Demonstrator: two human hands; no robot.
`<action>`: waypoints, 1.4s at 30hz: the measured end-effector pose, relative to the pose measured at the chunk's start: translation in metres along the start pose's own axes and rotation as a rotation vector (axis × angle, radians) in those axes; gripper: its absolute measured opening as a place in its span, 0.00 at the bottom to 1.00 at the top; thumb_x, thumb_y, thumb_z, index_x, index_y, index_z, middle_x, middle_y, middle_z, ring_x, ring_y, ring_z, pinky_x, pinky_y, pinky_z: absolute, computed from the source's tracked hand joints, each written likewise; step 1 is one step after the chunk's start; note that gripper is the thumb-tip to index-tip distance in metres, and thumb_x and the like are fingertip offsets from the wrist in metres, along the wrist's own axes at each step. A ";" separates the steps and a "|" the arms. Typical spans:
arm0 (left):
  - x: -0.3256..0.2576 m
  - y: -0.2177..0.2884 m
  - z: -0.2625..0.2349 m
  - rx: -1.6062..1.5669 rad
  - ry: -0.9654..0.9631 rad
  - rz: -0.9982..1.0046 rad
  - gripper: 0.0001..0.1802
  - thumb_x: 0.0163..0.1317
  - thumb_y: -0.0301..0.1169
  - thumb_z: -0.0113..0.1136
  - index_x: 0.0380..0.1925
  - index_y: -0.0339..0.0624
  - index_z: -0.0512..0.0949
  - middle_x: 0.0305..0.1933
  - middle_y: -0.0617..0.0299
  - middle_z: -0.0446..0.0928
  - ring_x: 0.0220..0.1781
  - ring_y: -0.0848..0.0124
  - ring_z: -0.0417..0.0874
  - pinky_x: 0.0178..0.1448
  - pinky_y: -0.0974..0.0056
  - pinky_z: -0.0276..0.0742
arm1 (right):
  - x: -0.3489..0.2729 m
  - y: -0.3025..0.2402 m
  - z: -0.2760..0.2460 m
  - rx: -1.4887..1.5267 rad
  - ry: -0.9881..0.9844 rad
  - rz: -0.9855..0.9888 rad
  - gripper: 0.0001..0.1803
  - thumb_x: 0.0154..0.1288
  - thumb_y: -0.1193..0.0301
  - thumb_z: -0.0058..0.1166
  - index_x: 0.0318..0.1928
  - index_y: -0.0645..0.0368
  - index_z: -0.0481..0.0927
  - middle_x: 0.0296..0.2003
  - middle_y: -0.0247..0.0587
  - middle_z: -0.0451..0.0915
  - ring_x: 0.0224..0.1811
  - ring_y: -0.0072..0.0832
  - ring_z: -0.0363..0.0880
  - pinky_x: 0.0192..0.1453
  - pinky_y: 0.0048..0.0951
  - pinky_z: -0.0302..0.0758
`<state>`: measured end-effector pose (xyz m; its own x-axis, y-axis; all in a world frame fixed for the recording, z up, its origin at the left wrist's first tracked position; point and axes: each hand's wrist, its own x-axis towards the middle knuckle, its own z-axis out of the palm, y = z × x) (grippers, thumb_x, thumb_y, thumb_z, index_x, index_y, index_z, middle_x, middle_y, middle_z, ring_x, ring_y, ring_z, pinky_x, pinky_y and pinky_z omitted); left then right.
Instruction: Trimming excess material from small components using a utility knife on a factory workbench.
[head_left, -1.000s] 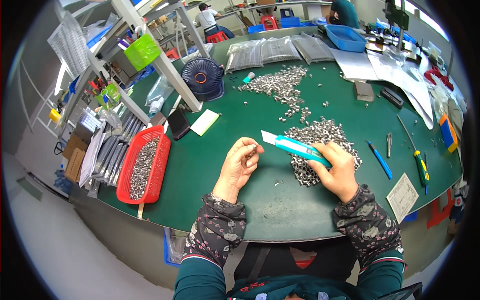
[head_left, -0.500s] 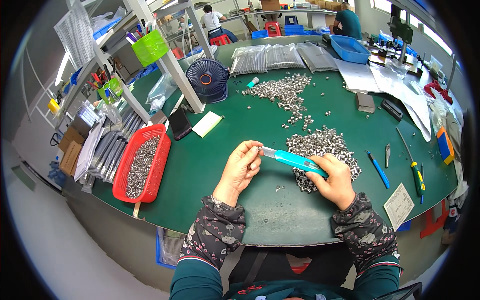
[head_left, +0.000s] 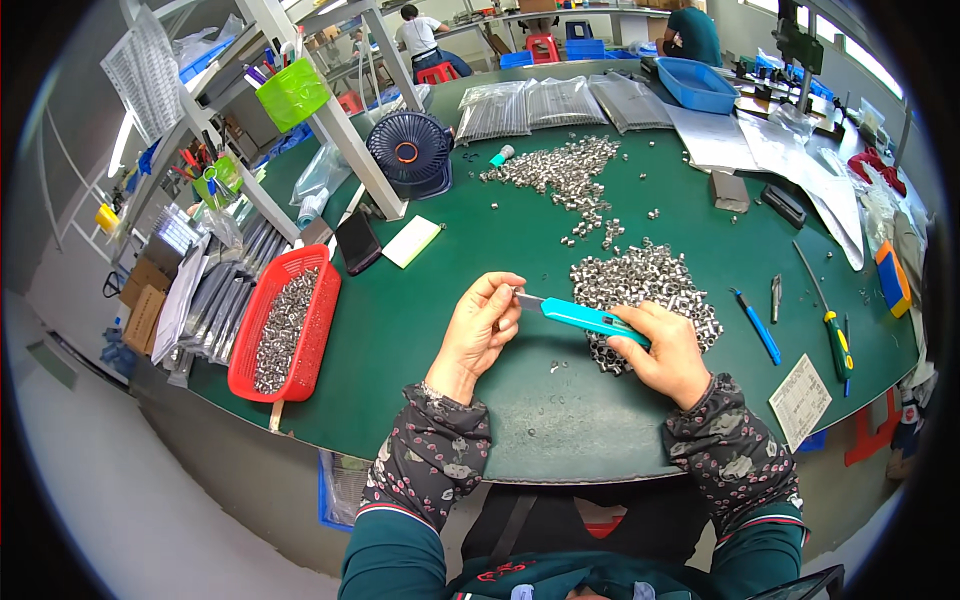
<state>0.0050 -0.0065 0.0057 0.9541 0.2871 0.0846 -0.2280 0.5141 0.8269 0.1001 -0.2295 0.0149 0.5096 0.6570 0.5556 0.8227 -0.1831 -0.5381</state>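
Note:
My right hand is wrapped round a turquoise utility knife, its blade out and pointing left. The blade tip meets the fingertips of my left hand, which pinch a small metal ring-like piece, mostly hidden by the fingers. Just beyond the knife lies a dense pile of small silvery metal rings. A few tiny bits are on the green table below the knife.
At left stands a red plastic basket of metal pieces. Farther back are a second heap of rings, a fan, a phone and a notepad. A blue pen-like tool and a screwdriver lie at right.
The view has shifted slightly. Both hands keep their holds, with the knife blade still at the left fingertips; a few more tiny bits seem to lie on the table below.

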 end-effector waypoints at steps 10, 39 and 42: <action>0.000 -0.002 -0.004 0.094 0.029 -0.004 0.08 0.61 0.32 0.53 0.32 0.37 0.73 0.19 0.70 0.65 0.15 0.86 0.59 0.15 0.81 0.50 | -0.002 0.000 0.002 -0.029 -0.015 0.015 0.14 0.52 0.63 0.56 0.39 0.55 0.77 0.22 0.39 0.70 0.22 0.37 0.72 0.25 0.35 0.69; 0.000 -0.002 -0.002 0.315 0.152 -0.028 0.14 0.62 0.38 0.50 0.24 0.39 0.71 0.15 0.69 0.65 0.10 0.86 0.56 0.13 0.79 0.47 | -0.003 -0.007 0.003 -0.274 0.079 -0.100 0.15 0.48 0.65 0.58 0.38 0.53 0.75 0.20 0.36 0.66 0.20 0.32 0.69 0.21 0.33 0.66; 0.000 -0.002 -0.002 0.343 0.162 -0.040 0.15 0.63 0.39 0.50 0.24 0.40 0.71 0.14 0.70 0.64 0.09 0.86 0.56 0.12 0.79 0.47 | -0.003 -0.006 0.003 -0.281 0.071 -0.106 0.16 0.47 0.65 0.58 0.38 0.53 0.75 0.21 0.36 0.66 0.21 0.32 0.70 0.21 0.32 0.66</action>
<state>0.0052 -0.0058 0.0023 0.9116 0.4107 -0.0177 -0.0870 0.2347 0.9682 0.0930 -0.2282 0.0152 0.4253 0.6321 0.6478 0.9047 -0.3177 -0.2839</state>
